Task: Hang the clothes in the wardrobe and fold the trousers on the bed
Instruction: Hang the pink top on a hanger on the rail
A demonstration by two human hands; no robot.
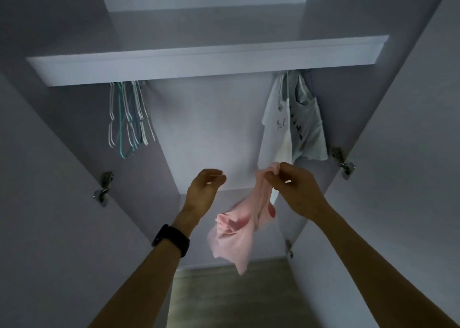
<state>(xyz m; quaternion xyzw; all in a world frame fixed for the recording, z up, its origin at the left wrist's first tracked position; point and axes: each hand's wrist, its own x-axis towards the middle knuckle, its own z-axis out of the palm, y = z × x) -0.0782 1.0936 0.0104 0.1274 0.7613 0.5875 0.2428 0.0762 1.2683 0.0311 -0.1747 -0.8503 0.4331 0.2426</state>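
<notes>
- Head view: a white flat wardrobe shelf board (pixel 206 59) runs across the open wardrobe, and everything below is placed against it.
- Under the shelf's left end hangs a bunch of bare thin wire hangers (pixel 129 118), white and teal, packed close together.
- Under the shelf's right end hang two garments side by side and touching: a white short-sleeved T-shirt with a small dark print (pixel 276 123) and a pale grey-blue T-shirt with dark marks (pixel 308 128).
- Well below the shelf, towards its right half, the right hand (pixel 291 186) pinches the top edge of a soft pink cloth garment (pixel 236 230) between thumb and fingertips.
- The pink garment droops crumpled from that pinch down and to the left, in the air in front of the wardrobe and on no hanger.
- Below the shelf's middle, the left hand (pixel 202 191) is raised, fingers loosely curled and holding nothing, just left of the pink garment and apart from it.
- A black wristband (pixel 171 239) sits on the left wrist.
- Metal door hinges (pixel 104 188) show on the side panels below the shelf.
- Far beneath the shelf lies a brown wooden plank floor (pixel 236 298).
</notes>
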